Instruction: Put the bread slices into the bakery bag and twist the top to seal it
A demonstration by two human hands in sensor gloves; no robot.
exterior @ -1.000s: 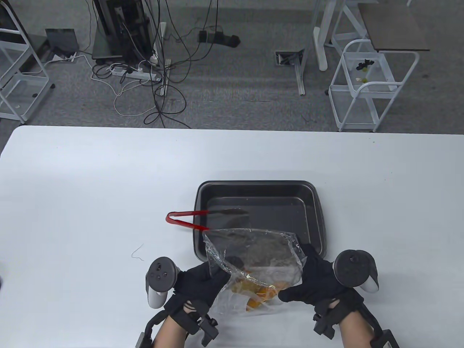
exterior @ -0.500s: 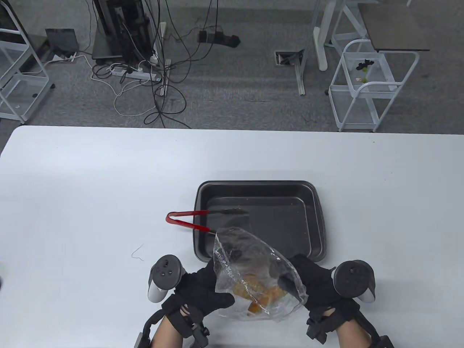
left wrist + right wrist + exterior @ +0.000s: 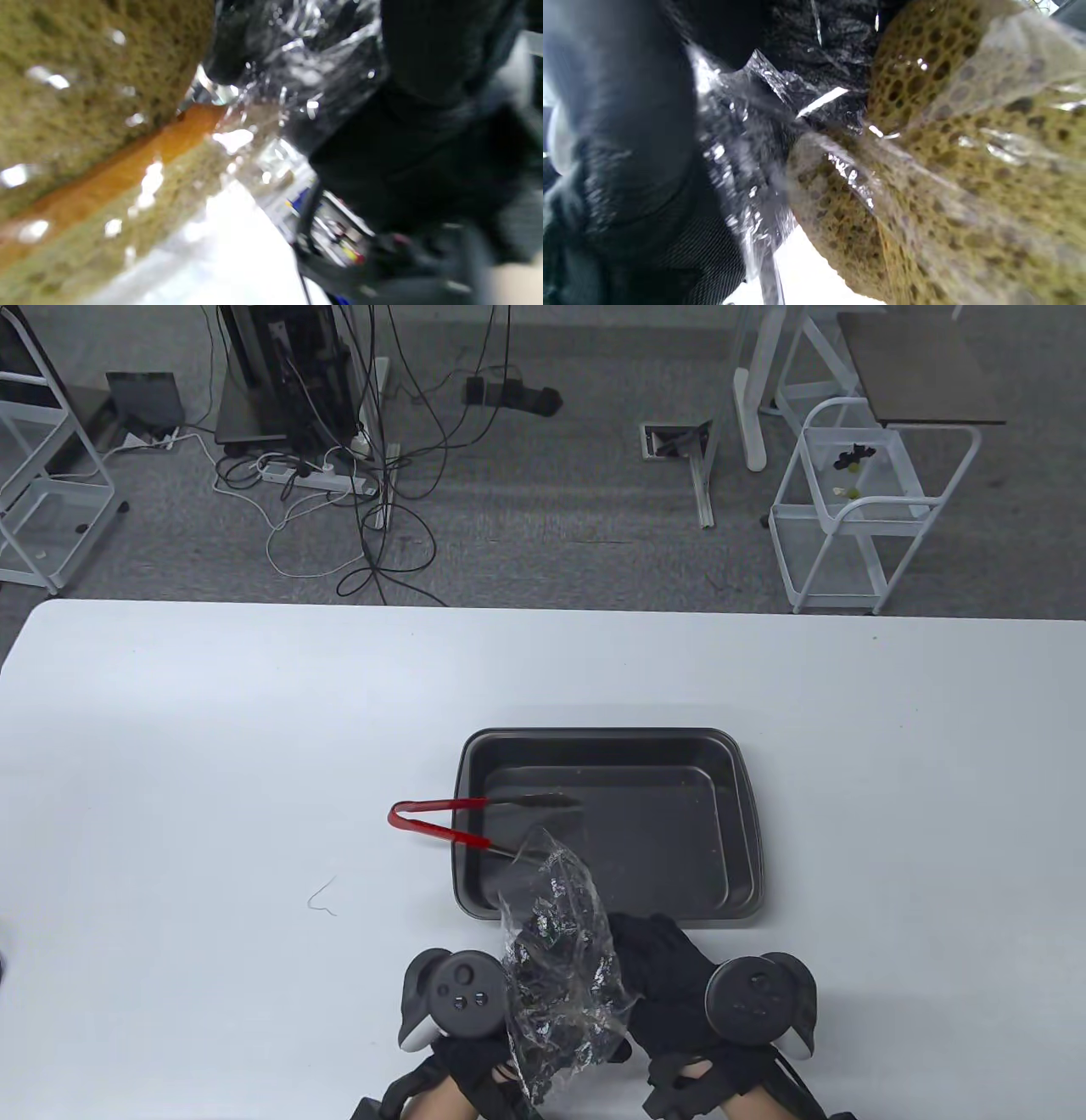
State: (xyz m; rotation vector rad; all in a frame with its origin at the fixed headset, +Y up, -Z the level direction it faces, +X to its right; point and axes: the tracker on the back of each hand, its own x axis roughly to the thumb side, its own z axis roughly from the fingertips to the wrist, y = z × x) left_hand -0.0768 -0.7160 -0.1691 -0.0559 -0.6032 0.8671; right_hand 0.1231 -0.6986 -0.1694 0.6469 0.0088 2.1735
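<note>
The clear bakery bag stands crumpled and gathered between my two hands at the table's front edge, its top pointing away from me over the tray's near rim. My left hand grips it from the left, mostly hidden under its tracker. From the right, my right hand grips it with fingers curled round the plastic. The table view does not show the bread. Both wrist views show the bread slices pressed against the bag's film, close up.
A dark baking tray lies just beyond the hands, with red-handled tongs resting across its left rim. A thin wire tie lies on the white table left of the tray. The table's front edge is directly under my wrists.
Both hands have drawn together and back toward the front edge. The bag's wide mouth has collapsed into a narrow crumpled neck, and the bread has dropped out of the table view.
</note>
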